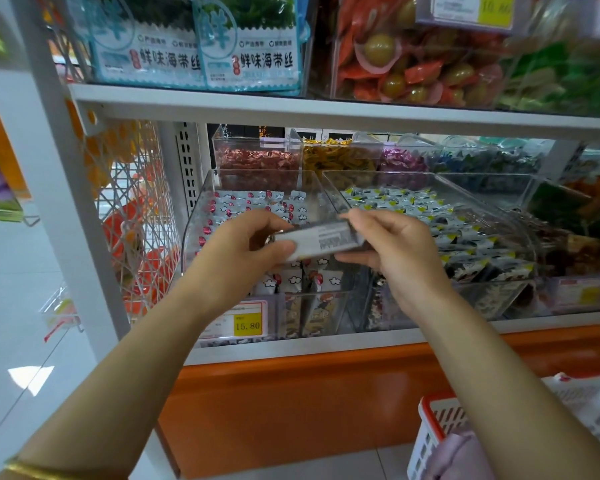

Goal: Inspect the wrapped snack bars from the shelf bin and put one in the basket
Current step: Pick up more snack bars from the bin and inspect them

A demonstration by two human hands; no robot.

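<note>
Snack bar (317,241) and basket (428,415) are well apart, and that gap is the main worry. The red-rimmed basket sits nearest, low on the person's right, partly hidden behind the right forearm, with something lilac (458,452) already inside. Higher up, the bar hangs in the air between both hands, its printed back facing up. The left hand (246,244) pinches one end between thumb and curled fingers, and the right hand (395,247) pinches the other end with its fingertips. Directly under and behind it is the clear bin (195,233) of matching white-and-red wrapped bars, with a yellow price tag (246,325) on its front. A neighbouring bin (525,237) holds yellow-and-black packets, and seaweed packs (250,60) stand on the shelf above. I think the inspection is under way and nothing has been chosen. The wrapper looks slick and is held only at its ends, so if one hand lets go carelessly the bar could fall back among its look-alikes. Dropped from this height, it could also miss the half-hidden basket and land on the floor.
</note>
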